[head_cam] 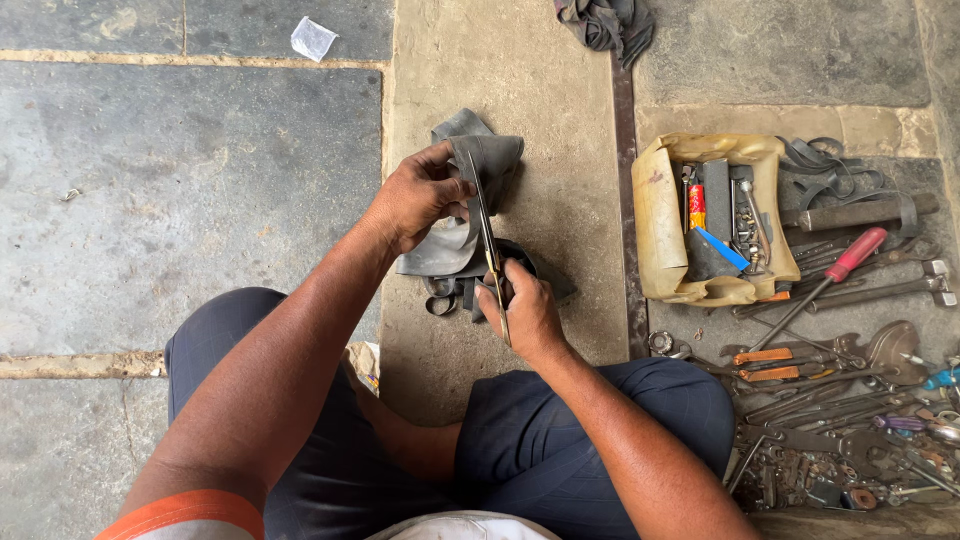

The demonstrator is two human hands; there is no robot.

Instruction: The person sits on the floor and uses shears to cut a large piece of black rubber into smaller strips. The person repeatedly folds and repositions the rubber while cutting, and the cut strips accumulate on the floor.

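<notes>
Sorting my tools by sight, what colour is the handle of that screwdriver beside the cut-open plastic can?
Red; the screwdriver handle shows best in the head view.

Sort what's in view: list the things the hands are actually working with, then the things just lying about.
In use:
- left hand holding up the grey rubber strip
- right hand working the scissors through it

Lying about:
- cut-open yellow container of small tools
- red-handled screwdriver
- hammer
- dark rag
- plastic scrap
</notes>
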